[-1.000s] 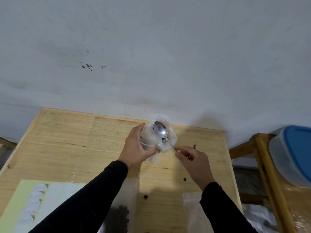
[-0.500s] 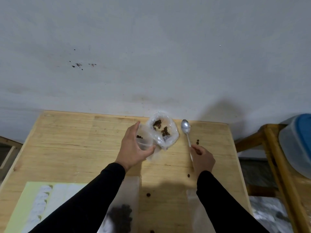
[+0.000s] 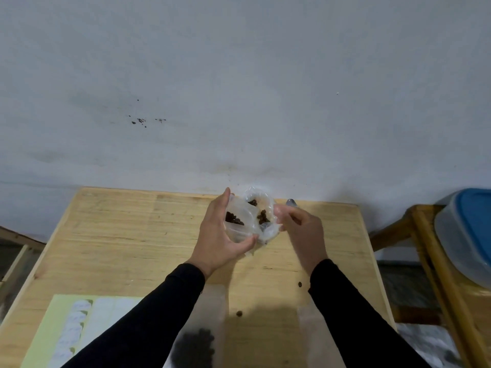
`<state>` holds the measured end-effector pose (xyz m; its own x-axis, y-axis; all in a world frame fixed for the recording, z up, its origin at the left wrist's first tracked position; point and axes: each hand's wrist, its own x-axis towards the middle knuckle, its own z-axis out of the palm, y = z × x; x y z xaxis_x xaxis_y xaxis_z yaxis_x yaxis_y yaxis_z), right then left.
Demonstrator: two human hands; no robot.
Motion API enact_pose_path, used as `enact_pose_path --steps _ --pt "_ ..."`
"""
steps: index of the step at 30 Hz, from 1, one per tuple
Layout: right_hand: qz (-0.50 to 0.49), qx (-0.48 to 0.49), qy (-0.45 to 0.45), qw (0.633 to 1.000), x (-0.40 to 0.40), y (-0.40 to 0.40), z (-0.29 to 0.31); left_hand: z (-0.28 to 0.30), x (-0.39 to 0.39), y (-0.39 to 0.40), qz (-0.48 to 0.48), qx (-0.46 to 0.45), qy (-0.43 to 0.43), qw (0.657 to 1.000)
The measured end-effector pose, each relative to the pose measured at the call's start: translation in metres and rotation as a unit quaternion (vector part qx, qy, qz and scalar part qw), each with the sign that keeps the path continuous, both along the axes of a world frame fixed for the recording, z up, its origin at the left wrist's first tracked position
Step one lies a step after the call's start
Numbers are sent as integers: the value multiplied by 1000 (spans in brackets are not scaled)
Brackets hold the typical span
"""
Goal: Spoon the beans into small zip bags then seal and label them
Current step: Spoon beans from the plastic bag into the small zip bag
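Small zip bag (image 3: 240,221): we see a clear plastic bag held up over the far middle of the wooden table (image 3: 132,235), its mouth open toward us, with a small clump of dark brown beans (image 3: 233,218) lying inside.
Left hand (image 3: 216,235): we find it curled round the small zip bag, fingers on the far side and thumb on the near edge, holding it.
Crumpled bag (image 3: 261,211): just right of the zip bag and touching it, we note a rumpled clear bag with two little clusters of dark beans in it.
Right hand (image 3: 303,228): its fingers are bent and the fingertips meet the right edge of the crumpled bag; the hand is blurred, so we cannot tell whether it pinches the plastic.
Spoon (image 3: 291,201): only the tip of a metal bowl shows past the right hand, at the far edge of the table.
Near side: we see a filled bag of beans (image 3: 198,341) between the black sleeves, a label sheet (image 3: 71,328) at the near left, and loose beans (image 3: 239,313) on the wood.
Right: a blue-lidded container (image 3: 467,235) sits on another wooden stand.
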<state>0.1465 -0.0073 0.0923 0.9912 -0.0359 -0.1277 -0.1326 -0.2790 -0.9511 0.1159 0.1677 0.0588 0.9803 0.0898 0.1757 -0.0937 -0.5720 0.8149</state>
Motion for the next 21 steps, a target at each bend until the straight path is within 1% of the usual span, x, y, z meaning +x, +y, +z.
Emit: enact_pose_path --steps 2,4,5,8,11,13,17,19,21 --pt "59 36 7 998 -1 9 26 11 -2 -2 -6 -1 -31 1000" --pt "95 74 25 992 -3 15 43 23 -5 -4 -11 -6 -59 998" --pt "111 78 27 990 -4 17 49 29 -7 -4 -15 -8 -69 997" --pt "136 43 22 990 -5 23 63 47 -13 -1 -28 -8 -94 995" --pt "149 9 18 989 -5 29 82 63 -20 5 -24 -18 -92 995" --pt "162 1 9 987 -8 32 95 71 -25 9 1 -41 -93 995" --pt "173 4 0 985 -17 35 111 84 -31 13 67 -81 -133 986" --pt "159 40 -2 986 -22 35 114 91 -36 16 88 -134 -134 978" --pt "150 104 -4 983 -29 31 114 97 -42 17 100 -196 -122 968"
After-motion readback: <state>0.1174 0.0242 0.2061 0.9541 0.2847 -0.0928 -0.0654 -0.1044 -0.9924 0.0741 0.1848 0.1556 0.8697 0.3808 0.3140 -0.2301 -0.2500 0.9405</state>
